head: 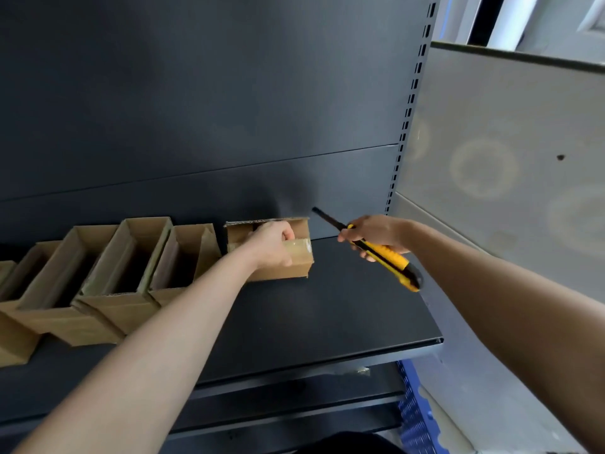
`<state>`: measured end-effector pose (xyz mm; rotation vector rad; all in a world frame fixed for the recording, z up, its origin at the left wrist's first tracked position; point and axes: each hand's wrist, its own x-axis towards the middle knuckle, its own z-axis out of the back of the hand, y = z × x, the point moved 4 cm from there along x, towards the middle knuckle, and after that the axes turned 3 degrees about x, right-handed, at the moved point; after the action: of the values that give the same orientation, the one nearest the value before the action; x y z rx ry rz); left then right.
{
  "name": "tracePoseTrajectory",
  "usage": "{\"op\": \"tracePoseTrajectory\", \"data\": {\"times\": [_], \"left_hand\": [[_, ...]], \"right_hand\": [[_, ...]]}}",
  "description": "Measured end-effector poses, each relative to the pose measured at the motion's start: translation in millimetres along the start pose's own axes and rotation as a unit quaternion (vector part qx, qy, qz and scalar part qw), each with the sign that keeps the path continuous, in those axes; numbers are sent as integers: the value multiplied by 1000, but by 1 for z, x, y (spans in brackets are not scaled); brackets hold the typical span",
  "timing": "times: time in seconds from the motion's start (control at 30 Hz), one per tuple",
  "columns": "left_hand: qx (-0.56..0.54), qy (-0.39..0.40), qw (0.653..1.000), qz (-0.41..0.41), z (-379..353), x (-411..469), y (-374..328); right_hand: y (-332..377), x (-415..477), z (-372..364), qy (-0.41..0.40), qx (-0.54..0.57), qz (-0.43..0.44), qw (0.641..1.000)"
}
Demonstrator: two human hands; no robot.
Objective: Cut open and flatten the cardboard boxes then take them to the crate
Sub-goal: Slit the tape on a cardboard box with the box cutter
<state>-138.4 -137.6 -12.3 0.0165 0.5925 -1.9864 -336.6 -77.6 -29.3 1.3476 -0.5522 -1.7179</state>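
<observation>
Bare-armed on both sides, from left hand (273, 244) and right hand (376, 232) back along the forearms to the picture's edge; clad in black clothing (347, 444), glimpsed below.

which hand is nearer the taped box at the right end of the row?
Left. The left hand is on the taped box, fingers curled over its top edge. The right hand is off to the box's right, apart from it, holding the yellow knife.

Open room lies over the bare shelf (343, 309) in front and to the right of the taped box (294, 270), hemmed by open boxes (124, 263) on the left, the back panel (196, 109) behind and the slotted upright (406, 126) on the right.
</observation>
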Motion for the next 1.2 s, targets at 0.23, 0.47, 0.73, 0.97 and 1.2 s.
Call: {"op": "tracePoseTrajectory", "data": {"times": [0.23,0.47,0.73,0.97,1.2], "left_hand": [[-39,69,996,-43,-2,1,0],[-29,89,995,-21,-7,5,13],[-34,121,992,-32,-14,1,7],[-21,120,991,-50,-23,-1,11],[-15,121,991,-60,-24,-3,12]], "right_hand": [[-10,-3,-6,45,-60,-22,997],[-19,-3,-5,36,-79,-67,994],[-10,6,-20,-4,-200,-39,979],[-4,5,-22,52,-277,-51,958],[0,8,-32,66,-306,-63,948]]}}
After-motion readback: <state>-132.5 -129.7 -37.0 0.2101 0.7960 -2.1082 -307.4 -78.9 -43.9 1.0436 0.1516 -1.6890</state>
